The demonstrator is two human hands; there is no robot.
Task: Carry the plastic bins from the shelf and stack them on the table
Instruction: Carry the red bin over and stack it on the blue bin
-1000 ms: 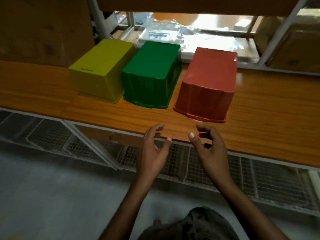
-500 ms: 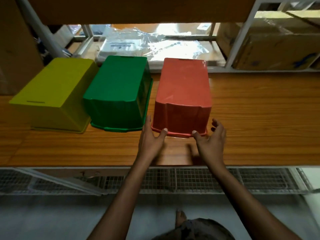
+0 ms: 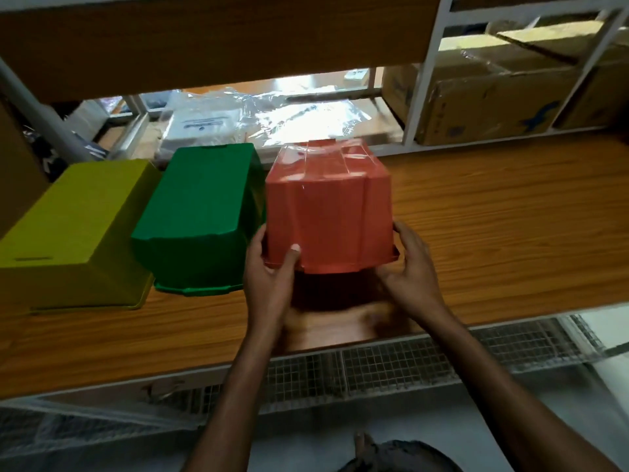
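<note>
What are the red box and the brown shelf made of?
The red box looks like smooth moulded plastic: it has ribbed sides, a rim and a slight shine. The brown shelf looks like wood, or a wood-print board; streaky grain lines run along it.

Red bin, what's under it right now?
Under the red bin, gripped by left hand and right hand, only its shadow on the wooden shelf shows. Its inside is hidden.

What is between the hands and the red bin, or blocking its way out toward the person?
Nothing visible. Both the left hand and right hand grip the red bin directly. The green bin sits close on its left, not in front.
</note>
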